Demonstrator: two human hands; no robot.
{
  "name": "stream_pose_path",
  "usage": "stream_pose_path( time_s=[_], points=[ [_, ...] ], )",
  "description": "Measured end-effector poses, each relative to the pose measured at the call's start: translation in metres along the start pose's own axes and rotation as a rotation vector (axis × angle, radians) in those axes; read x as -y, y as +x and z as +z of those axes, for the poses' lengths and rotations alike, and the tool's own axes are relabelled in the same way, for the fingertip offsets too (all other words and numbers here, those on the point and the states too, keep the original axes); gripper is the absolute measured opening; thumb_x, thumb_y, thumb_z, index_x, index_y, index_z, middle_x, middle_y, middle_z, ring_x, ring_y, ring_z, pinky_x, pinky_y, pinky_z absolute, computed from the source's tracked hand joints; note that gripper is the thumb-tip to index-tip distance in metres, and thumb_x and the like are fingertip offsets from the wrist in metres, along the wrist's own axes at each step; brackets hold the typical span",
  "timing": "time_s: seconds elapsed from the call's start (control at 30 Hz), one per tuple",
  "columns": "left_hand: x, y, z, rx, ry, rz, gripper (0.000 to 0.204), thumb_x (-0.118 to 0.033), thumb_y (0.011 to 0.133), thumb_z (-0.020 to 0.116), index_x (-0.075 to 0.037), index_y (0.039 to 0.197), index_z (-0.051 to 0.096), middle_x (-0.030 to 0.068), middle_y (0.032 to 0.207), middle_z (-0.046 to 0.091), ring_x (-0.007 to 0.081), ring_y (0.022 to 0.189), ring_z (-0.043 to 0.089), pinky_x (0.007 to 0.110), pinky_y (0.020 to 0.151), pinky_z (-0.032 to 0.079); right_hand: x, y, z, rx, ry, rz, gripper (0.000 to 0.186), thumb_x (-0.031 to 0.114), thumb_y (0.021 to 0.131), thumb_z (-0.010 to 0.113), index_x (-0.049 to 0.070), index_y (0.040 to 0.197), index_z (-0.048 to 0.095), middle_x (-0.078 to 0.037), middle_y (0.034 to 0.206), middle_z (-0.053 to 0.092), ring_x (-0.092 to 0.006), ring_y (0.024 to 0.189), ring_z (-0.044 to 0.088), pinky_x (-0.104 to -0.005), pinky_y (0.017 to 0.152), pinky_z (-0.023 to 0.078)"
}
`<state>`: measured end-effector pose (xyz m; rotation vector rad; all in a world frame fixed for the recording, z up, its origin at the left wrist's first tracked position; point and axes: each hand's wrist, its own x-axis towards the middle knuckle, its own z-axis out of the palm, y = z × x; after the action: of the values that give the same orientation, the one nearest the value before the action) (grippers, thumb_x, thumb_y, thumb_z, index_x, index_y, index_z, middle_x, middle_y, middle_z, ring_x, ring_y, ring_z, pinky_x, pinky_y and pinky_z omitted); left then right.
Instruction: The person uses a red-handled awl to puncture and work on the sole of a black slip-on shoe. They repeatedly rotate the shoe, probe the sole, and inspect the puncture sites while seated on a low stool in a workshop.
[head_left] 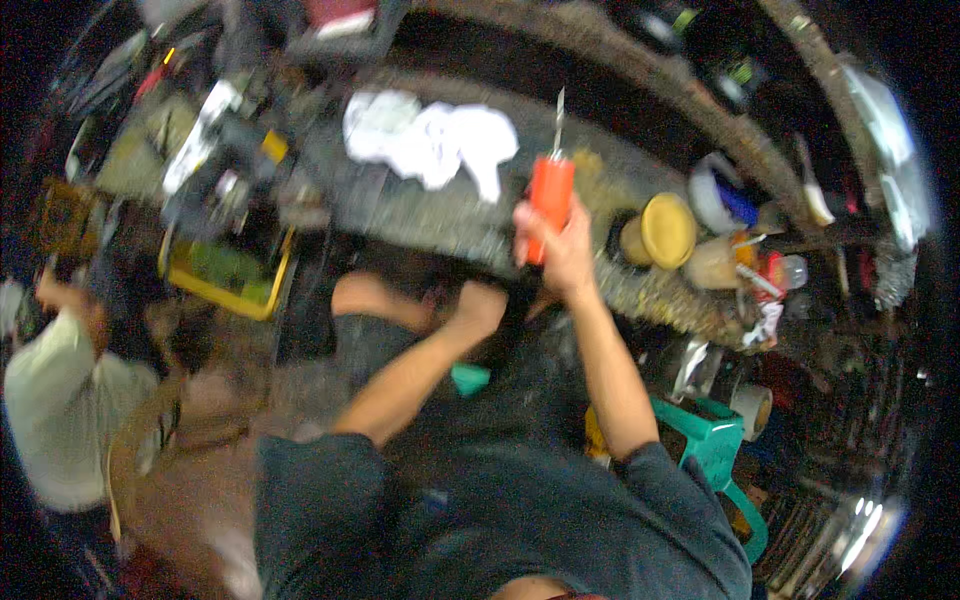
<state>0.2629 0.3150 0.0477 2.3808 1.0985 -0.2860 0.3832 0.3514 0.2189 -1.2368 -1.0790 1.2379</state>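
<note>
Holding an orange-handled tool (554, 185) to the right of a white cloth (430, 145), the person in the head view is keeping the right hand (568, 255) wrapped around its grip. The tool's thin metal shaft (560, 118) is pointing away from the body, and its tip is touching nothing visible. The left hand (480, 308) is resting on the near side of the cloth, well apart from the tool; its fingers seem to be curling, but blur is hiding whether they are gripping anything.

The cloth is lying crumpled on a grey bench (400, 205). To its right, beyond the tool, a yellow-topped tub (668, 230) is standing. A yellow crate (220, 297) is sitting to the left of the cloth and nearer the body, while a green plastic chair (712, 445) is showing far to its right and nearer still. A co-worker (60, 400) is sitting or crouching well to the left.

Judging from this, handling the tool is the step in hand, with no piece visibly being worked. Any next move is calling for a firm right grip and a bare shaft kept clear of the left hand.
</note>
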Motion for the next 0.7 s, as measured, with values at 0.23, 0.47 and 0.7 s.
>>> stream_pose_path(
  time_s=[0.23,0.47,0.7],
  points=[
    [0.018,-0.268,-0.124,-0.507,0.023,0.239,0.015,-0.013,0.088,0.07,-0.014,0.103,0.068,0.0048,0.117,0.073,0.0309,0.113,0.071,0.044,0.095,0.058,-0.016,0.004,-0.006,0.059,0.065,-0.121,0.03,0.02,0.101,0.082,0.008,0.116,0.058,-0.003,0.078,0.064,-0.0144,0.059,0.063,-0.032,0.053,0.054],
    [0.043,-0.404,-0.022,-0.691,-0.018,-0.081,0.021,-0.001,0.076,0.074,-0.015,0.087,0.062,0.0081,0.149,0.066,0.0359,0.143,0.058,0.054,0.117,0.048,-0.018,0.011,-0.01,0.107,0.229,-0.084,0.03,0.018,0.099,0.085,0.006,0.109,0.059,-0.005,0.082,0.065,-0.016,0.06,0.063,-0.0334,0.053,0.055],
    [0.054,-0.394,0.11,-1.048,-1.032,-0.636,0.043,0.02,0.07,0.057,-0.007,0.102,0.065,0.0187,0.146,0.062,0.0363,0.138,0.06,0.047,0.114,0.05,-0.013,0.006,-0.005,0.097,0.175,-0.109,0.031,0.017,0.101,0.082,0.004,0.116,0.058,-0.006,0.085,0.065,-0.0166,0.062,0.063,-0.0338,0.053,0.053]
  ],
)
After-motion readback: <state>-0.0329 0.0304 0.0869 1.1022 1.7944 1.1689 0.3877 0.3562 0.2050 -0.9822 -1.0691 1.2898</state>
